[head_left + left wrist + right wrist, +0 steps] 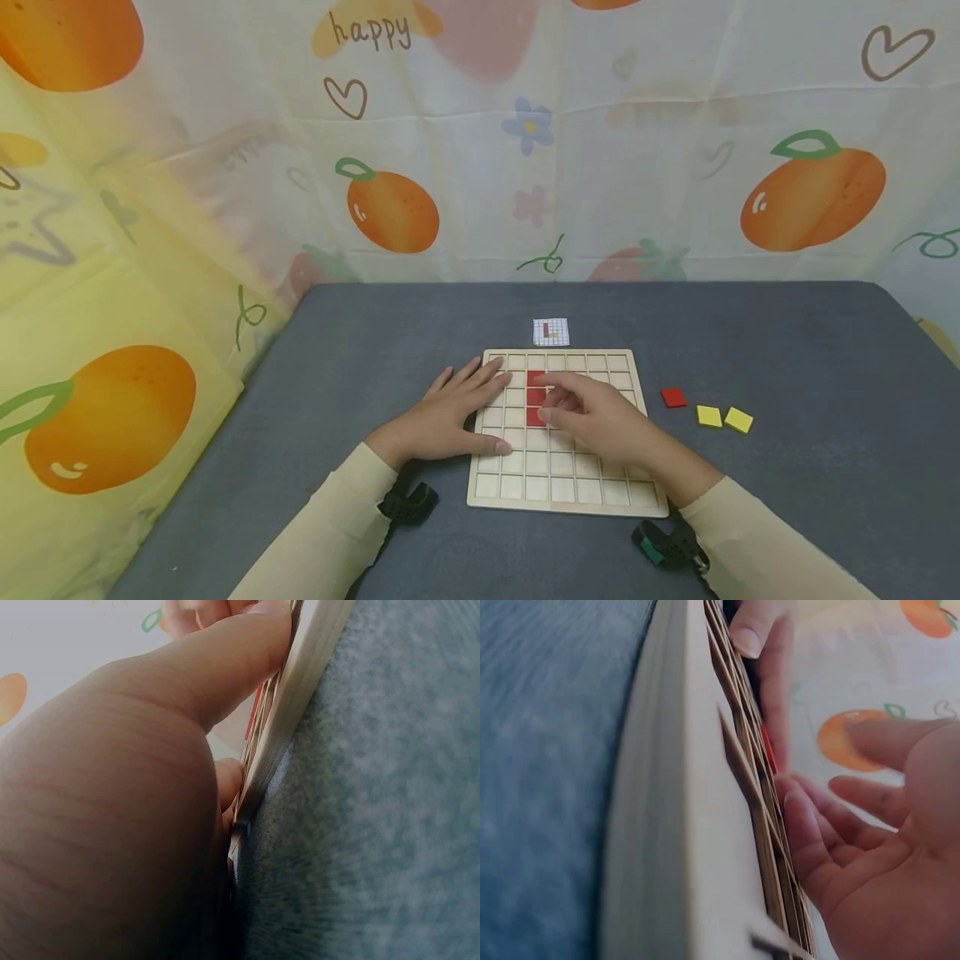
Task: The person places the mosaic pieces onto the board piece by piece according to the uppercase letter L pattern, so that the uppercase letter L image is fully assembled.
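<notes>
Two-handed, resting a spread left hand (448, 419) on a gridded wooden board (512, 487) and curving a right hand (604, 422), grip too hidden to tell, at red tiles (534, 397).

Grid board (536, 462) of smooth wood, matt grainy tabletop (780, 333), paper card (551, 332), creased cloth backdrop (637, 183)

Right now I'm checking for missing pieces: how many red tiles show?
4: top red tile, middle red tile and bottom red tile in one column of the wooden board, plus a loose red tile right of it. The right hand may hide more.
</notes>
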The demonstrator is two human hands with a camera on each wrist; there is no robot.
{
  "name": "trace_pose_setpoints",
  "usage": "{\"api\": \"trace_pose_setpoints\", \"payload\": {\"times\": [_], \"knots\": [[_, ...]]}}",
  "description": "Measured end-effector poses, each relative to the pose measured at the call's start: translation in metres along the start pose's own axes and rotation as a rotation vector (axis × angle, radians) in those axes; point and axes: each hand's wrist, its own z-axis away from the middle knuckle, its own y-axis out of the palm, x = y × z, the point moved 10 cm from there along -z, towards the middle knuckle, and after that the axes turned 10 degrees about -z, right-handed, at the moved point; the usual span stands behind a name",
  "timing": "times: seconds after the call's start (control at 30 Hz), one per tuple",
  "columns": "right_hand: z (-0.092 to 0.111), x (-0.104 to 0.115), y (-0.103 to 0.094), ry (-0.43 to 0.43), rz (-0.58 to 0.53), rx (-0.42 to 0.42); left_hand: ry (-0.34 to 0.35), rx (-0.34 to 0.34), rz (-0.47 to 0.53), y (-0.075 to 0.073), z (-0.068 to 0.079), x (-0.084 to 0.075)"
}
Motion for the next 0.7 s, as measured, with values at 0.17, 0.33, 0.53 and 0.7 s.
{"api": "trace_pose_setpoints", "payload": {"times": [0.17, 0.33, 0.53, 0.7], "knots": [[0.002, 0.003, -0.004, 0.020, -0.170, 0.026, -0.004, 0.004, 0.002, 0.000, 0.000, 0.000], [0.006, 0.010, -0.021, 0.005, -0.245, -0.003, -0.008, 0.008, -0.005, -0.001, -0.001, -0.001], [0.012, 0.015, -0.043, -0.009, -0.276, -0.048, -0.008, 0.009, -0.008, 0.000, -0.001, 0.000], [0.018, 0.014, -0.058, -0.019, -0.276, -0.070, 0.000, 0.006, 0.002, 0.000, 0.000, 0.000]]}}
